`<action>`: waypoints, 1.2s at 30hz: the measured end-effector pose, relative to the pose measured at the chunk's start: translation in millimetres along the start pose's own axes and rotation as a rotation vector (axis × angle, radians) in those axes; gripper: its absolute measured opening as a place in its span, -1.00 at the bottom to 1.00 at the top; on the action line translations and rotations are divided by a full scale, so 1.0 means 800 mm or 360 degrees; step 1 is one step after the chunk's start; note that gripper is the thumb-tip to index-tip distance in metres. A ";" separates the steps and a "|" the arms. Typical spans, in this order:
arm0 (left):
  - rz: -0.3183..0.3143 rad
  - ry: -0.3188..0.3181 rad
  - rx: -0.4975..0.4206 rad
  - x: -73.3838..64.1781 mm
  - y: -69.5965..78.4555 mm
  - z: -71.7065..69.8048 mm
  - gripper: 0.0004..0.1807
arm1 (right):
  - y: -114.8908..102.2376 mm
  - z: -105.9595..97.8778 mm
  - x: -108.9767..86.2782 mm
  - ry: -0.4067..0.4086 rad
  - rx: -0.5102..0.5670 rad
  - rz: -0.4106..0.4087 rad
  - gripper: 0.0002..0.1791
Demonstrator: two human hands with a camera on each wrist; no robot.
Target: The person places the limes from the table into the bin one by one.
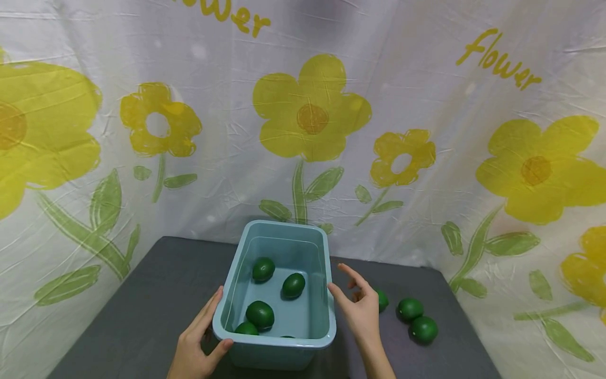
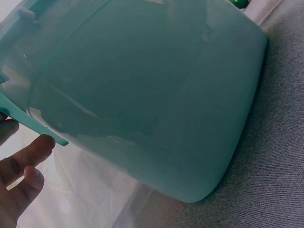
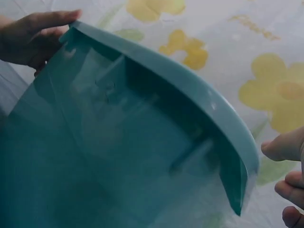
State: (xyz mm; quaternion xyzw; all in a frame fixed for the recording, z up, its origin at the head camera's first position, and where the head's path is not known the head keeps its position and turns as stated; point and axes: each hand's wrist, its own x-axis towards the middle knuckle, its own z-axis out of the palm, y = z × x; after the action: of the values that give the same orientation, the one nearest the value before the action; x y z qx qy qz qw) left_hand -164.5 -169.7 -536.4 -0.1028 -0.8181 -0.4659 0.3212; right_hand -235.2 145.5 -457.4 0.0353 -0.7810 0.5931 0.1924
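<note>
Bin with several green fruits inside

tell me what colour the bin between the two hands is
The bin is plain light blue; the head view shows it best.

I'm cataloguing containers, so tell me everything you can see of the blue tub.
The tub is blue-green, smooth and plastic-looking: an open-topped oblong with rounded corners and a turned-down rim, ribs beneath. It stands upright on the grey table, short end toward the person. Five green fruits show inside, one only a sliver. The left hand touches its near left corner; the right hand is beside the right rim, thumb slightly apart.
</note>
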 end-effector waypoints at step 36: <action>0.0044 0.0001 -0.0036 -0.001 -0.002 -0.001 -0.06 | 0.100 -0.060 0.001 0.0180 -0.0792 -0.0024 -0.35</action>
State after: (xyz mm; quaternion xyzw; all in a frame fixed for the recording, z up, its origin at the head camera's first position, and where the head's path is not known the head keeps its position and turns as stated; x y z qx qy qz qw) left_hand -164.6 -171.6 -537.7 -0.1174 -0.8112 -0.4706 0.3268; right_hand -246.0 214.0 -519.5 -0.0405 -0.8908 0.3820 0.2429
